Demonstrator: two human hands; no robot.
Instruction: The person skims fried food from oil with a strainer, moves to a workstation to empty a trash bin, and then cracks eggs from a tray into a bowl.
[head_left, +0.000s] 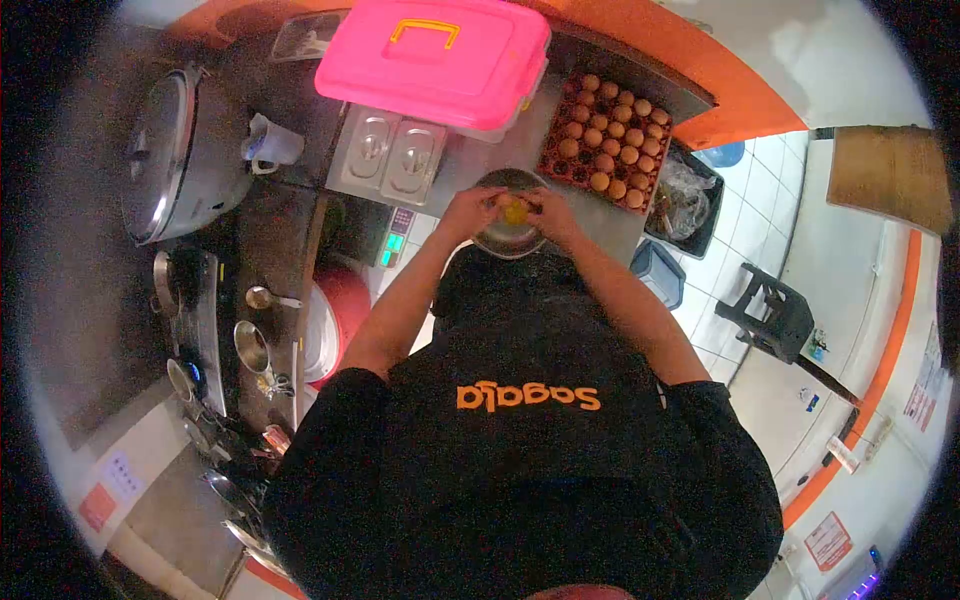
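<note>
Over a round metal bowl (512,248), my two hands meet with a cracked egg (514,210) between their fingertips. Yellow yolk shows in the gap between the fingers. My left hand (468,213) grips the egg from the left, its fingers curled in. From the other side my right hand (554,216) pinches it, fingers also closed. The shell is mostly covered by the fingers and too small to make out clearly. Whole brown eggs (617,138) sit in a red egg tray (553,158) to the right of the bowl.
Two lidded steel containers (410,160) and a pink-lidded box (430,75) stand behind the bowl. At left are a large cooker (205,170), a white jug (275,145) and a stove (208,330) with pans. A black crate (700,235) holds plastic bags; a black stool (765,312) stands right.
</note>
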